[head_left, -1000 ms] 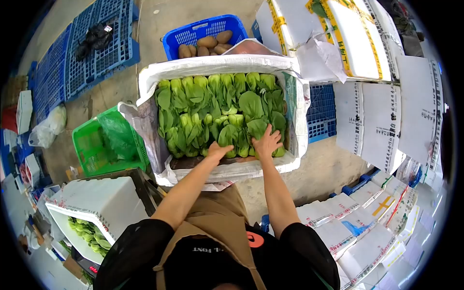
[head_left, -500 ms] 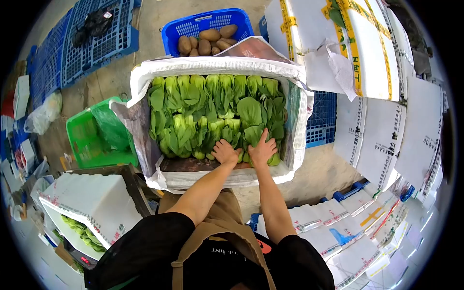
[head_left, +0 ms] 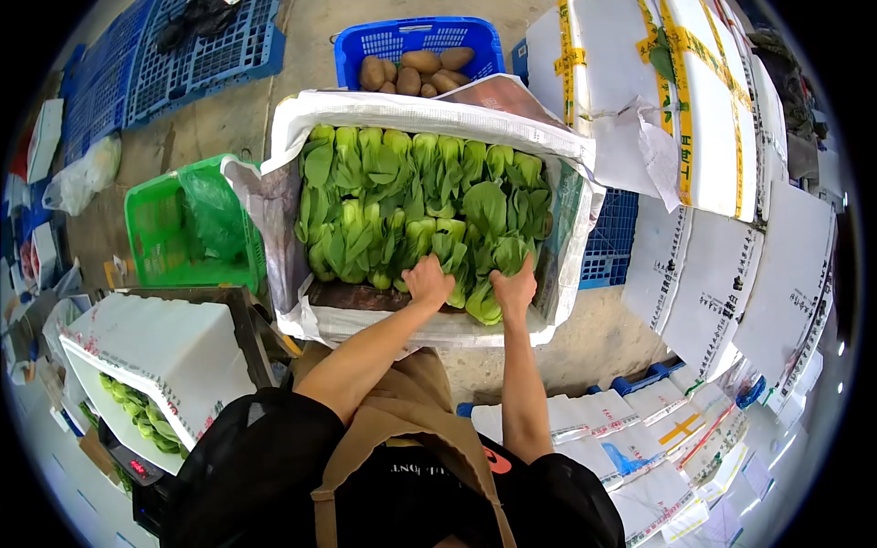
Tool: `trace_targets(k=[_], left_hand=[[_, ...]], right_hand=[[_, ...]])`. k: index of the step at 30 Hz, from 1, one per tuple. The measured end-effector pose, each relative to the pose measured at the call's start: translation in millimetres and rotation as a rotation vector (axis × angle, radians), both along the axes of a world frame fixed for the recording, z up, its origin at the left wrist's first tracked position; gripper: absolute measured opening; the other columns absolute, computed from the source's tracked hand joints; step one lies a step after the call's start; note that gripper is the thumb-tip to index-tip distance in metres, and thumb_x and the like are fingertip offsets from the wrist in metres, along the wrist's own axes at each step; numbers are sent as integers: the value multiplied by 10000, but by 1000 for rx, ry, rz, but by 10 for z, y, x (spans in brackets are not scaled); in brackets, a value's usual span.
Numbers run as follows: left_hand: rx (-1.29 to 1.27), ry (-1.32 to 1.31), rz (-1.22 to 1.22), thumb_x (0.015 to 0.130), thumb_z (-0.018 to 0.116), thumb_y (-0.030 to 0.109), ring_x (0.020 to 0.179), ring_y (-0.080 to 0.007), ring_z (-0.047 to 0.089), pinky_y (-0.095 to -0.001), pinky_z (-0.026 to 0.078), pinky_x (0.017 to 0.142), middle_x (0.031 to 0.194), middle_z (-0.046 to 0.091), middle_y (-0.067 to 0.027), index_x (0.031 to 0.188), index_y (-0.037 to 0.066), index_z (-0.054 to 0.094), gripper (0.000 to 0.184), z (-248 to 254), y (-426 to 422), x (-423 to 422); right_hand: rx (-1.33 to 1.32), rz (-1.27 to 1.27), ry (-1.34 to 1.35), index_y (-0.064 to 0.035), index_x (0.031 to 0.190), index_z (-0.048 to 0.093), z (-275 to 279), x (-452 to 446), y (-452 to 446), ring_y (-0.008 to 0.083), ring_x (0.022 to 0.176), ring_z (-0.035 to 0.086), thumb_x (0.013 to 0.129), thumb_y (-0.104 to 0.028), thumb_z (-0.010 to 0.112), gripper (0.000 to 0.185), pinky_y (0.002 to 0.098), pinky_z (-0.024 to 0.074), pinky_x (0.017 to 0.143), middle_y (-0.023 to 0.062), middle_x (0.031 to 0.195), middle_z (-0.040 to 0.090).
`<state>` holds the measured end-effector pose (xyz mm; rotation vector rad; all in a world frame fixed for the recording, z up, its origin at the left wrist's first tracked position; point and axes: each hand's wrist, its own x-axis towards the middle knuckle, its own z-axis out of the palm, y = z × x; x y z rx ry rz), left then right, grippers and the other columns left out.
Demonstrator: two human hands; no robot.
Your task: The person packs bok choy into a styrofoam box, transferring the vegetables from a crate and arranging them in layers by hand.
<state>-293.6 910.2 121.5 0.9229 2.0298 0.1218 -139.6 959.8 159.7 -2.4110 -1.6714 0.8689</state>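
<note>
Rows of leafy green bok choy (head_left: 356, 183) fill a box (head_left: 311, 315) lined with newspaper. My left hand (head_left: 427, 281) is at the near row, its fingers curled down on the leaves; its fingertips are partly hidden among them. To its right, my right hand (head_left: 514, 289) has its fingers wrapped round a bok choy (head_left: 484, 303) at the near right corner, whose pale base points toward me and stands out from the row. Brown liner paper shows along the near edge of the box.
A blue basket of potatoes (head_left: 420, 73) stands beyond the box. At the left are a green crate (head_left: 151, 233) and a foam box (head_left: 174, 338) with greens. White foam boxes (head_left: 713, 119) are stacked at the right, with more cartons (head_left: 630, 420) at the lower right.
My right hand has closed from a spread pose and shifted right, round a bok choy whose base now sticks out. The fingers of my left hand have curled in. The whole view has shifted slightly.
</note>
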Motion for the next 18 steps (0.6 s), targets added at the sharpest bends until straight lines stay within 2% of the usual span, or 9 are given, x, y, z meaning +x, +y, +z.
trace_targets(k=[2,5,7,9,10,11,15,16,18], left_hand=[[-29,-66,19,668,650,121,922,-361,622,-485,402,832,981,648,-187,887,11,631,246,162,82,-165],[74,-70,35,657,658,133,883,-367,639,-479,450,802,929,664,-184,844,4,633,228,360,103,-382],[136,-138,42,636,677,150,818,-384,651,-474,505,743,840,670,-182,821,6,643,237,409,52,-435],[196,-103,-47,619,693,170,772,-394,655,-464,535,692,791,666,-192,815,15,655,253,523,-8,-550],[257,-191,56,545,728,186,765,-397,641,-475,525,689,771,632,-227,799,5,643,324,558,-42,-602],[276,-235,51,533,720,177,771,-396,642,-482,524,682,791,636,-230,838,7,655,355,680,-46,-739],[823,-159,255,522,658,113,880,-424,596,-472,502,740,946,604,-204,972,17,619,462,1143,-124,-1053],[892,-162,229,522,654,104,895,-422,578,-487,483,740,961,572,-198,988,13,602,478,1497,-178,-1267],[1019,-73,236,554,670,110,969,-383,550,-468,441,784,1017,559,-165,1074,7,554,543,2117,-334,-1805]], right_hand=[[-78,-39,136,8,1287,488,240,-115,102,371,980,635,622,-151,728,725,416,487,862,257,1080,642],[-112,-46,413,5,1256,522,165,-153,59,284,957,641,634,-115,714,662,380,496,846,194,1073,654],[-119,-15,405,7,1256,523,227,-245,-21,258,965,624,640,-116,716,658,366,486,859,166,1077,649],[-118,144,450,1,1241,535,400,-570,-15,260,986,604,645,-143,723,642,356,473,871,152,1081,639],[-70,269,300,-3,1230,540,487,-632,-27,272,975,605,651,-177,726,632,360,475,860,152,1062,640],[2,324,430,-1,1217,546,540,-701,-11,286,979,601,649,-223,744,641,373,471,871,158,1073,642],[276,575,487,44,1283,506,1274,-1199,102,303,1063,567,654,-130,738,692,387,437,954,190,1200,593],[392,723,439,50,1305,492,1389,-1242,216,284,1068,562,665,-118,728,702,376,447,944,192,1224,578],[341,685,572,61,1343,448,2229,-1935,49,265,1090,544,689,-98,715,724,357,453,942,185,1257,553]])
